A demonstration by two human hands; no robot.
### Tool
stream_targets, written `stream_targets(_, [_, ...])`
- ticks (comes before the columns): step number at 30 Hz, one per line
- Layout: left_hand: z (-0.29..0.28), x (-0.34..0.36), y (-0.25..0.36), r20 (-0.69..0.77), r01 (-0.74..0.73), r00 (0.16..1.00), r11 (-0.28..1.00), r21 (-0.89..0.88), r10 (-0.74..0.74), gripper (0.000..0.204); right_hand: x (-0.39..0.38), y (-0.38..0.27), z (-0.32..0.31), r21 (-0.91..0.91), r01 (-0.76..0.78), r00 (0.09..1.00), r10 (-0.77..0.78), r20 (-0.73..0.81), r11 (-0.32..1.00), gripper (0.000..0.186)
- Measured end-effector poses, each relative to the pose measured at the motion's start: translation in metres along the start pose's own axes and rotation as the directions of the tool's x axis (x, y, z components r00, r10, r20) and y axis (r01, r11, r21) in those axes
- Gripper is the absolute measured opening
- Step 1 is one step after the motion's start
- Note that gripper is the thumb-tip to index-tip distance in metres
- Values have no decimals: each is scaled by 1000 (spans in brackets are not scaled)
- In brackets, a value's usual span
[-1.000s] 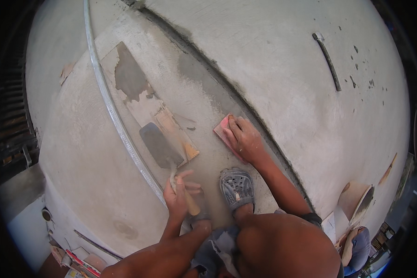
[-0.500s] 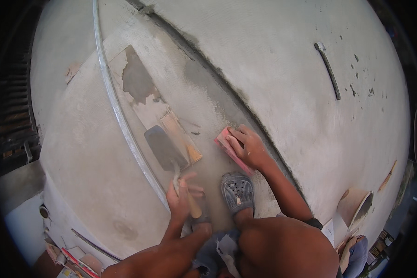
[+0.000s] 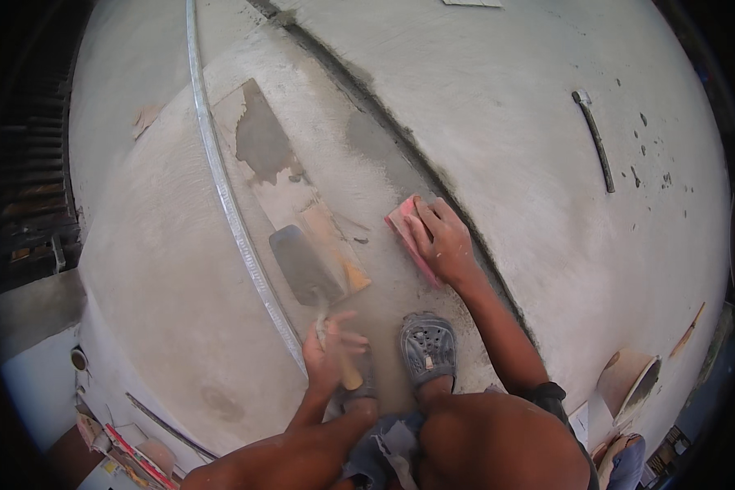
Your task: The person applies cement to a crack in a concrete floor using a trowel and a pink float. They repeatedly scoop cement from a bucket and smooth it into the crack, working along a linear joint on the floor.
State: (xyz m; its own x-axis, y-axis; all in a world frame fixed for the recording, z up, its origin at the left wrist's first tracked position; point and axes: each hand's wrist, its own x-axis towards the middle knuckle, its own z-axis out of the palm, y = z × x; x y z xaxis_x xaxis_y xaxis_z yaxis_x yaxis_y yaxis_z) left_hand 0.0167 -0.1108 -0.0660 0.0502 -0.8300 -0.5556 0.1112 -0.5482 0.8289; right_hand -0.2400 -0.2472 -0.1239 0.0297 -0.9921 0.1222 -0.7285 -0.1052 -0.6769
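My right hand point(image 3: 447, 245) is closed on the back of a pink float point(image 3: 414, 238), which lies on the smooth grey cement floor just left of a dark groove point(image 3: 400, 139). My left hand point(image 3: 331, 349) holds a pointing trowel point(image 3: 306, 265) by its bent neck, with some fingers loosely stretched and slightly blurred. The trowel's grey blade points away from me, over the near end of a worn board point(image 3: 279, 192) partly coated in grey cement. Its wooden handle point(image 3: 349, 374) hangs below my hand.
A long metal straightedge point(image 3: 229, 196) lies left of the board. A hammer-like tool with a dark handle point(image 3: 598, 147) and cement crumbs point(image 3: 641, 151) lie at the right. My grey clog point(image 3: 429, 347) stands between my hands. A round, open container point(image 3: 629, 380) sits at near right.
My right hand has slid the pink float farther away and slightly left across the floor. The left hand still holds the trowel near the same spot. The whole view has shifted a little.
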Motion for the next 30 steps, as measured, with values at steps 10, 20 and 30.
stream_targets(10, [-2, -1, 5, -11, 12, 1000, 1000, 6, -12, 43, 38, -8, 5, 19, 13, 997, -15, 74, 1000, 37])
stream_targets(20, [-8, 6, 9, -30, 15, 999, 998, 63, -13, 37, 89, -23, 45, 68, 66, 991, -73, 114, 996, 34])
stream_targets(30, [-13, 3, 12, -56, 34, 998, 999, 34, -32, 33, 153, -18, 89, -122, 148, 987, -138, 86, 981, 30])
